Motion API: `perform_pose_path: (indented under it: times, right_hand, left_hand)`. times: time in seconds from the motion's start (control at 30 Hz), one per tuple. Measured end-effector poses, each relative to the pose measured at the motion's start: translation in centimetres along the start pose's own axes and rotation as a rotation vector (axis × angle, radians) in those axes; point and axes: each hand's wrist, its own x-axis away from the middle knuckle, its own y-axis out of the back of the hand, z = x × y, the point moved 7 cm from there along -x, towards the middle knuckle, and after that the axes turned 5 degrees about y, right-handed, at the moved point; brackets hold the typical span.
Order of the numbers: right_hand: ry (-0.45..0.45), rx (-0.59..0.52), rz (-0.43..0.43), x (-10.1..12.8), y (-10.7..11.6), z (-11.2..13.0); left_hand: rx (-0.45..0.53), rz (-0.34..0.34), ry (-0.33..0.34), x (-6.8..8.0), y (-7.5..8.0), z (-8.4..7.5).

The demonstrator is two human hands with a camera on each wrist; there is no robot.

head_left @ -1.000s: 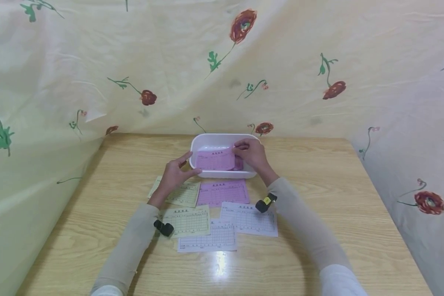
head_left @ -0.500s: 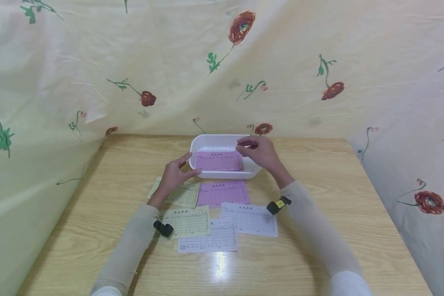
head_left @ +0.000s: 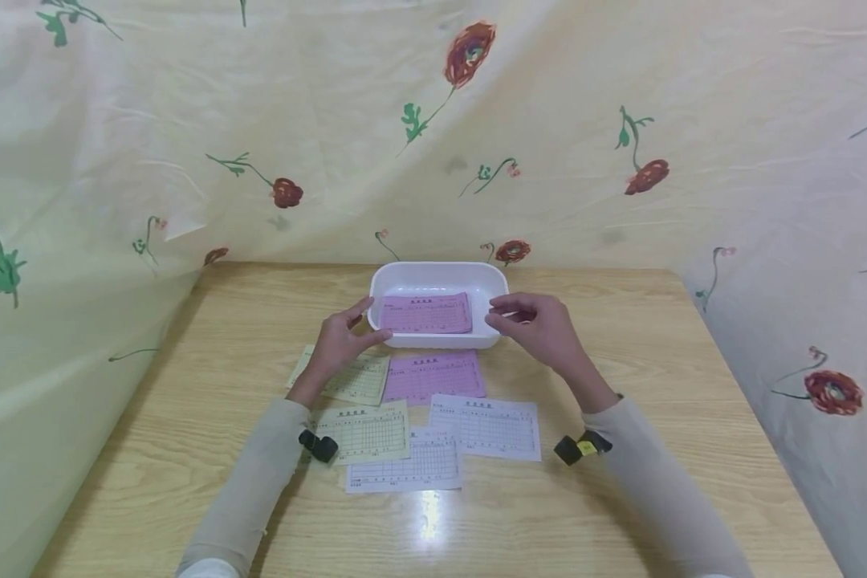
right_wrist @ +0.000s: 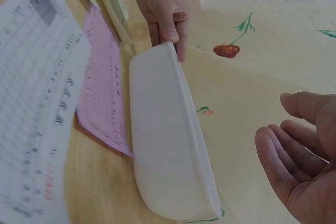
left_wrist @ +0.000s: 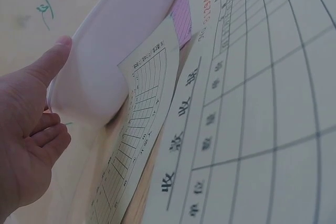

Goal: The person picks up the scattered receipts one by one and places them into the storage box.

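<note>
A white plastic tray [head_left: 437,275] stands at the middle back of the wooden table, with one pink slip [head_left: 426,313] lying flat inside it. My left hand [head_left: 354,329] rests against the tray's left front corner, thumb and forefinger straight, one on each side of it. The left wrist view has that thumb [left_wrist: 52,59] along the tray wall [left_wrist: 113,51]. My right hand [head_left: 529,319] hovers just right of the tray, fingers relaxed and holding nothing. In the right wrist view its palm [right_wrist: 302,156] is bare beside the tray [right_wrist: 168,140].
A second pink slip [head_left: 435,376] lies in front of the tray. Two yellow slips [head_left: 364,432] and two white slips [head_left: 486,425] are spread nearer to me. Flowered cloth [head_left: 188,144] hangs behind and at both sides of the table.
My right hand let go of the pink slip, which now lies flat in the tray, and drew back to the right. My left hand has stayed at the tray's corner.
</note>
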Motion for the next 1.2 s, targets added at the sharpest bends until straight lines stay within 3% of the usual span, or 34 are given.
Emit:
perform_pose_path:
  times: [0.53, 0.9, 1.2]
  right_hand:
    - [-0.119, 0.068, 0.005, 6.4, 0.0, -3.5]
    - [-0.247, 0.074, 0.010, 8.9, -0.5, -6.7]
    - [-0.285, 0.093, 0.033, 10.6, -1.0, -8.2]
  left_hand:
    - [0.003, 0.001, -0.014, 0.1, 0.0, 0.0]
    - [0.003, -0.002, 0.006, 0.1, 0.0, 0.0]
    - [0.003, 0.000, 0.026, 0.0, 0.0, 0.2]
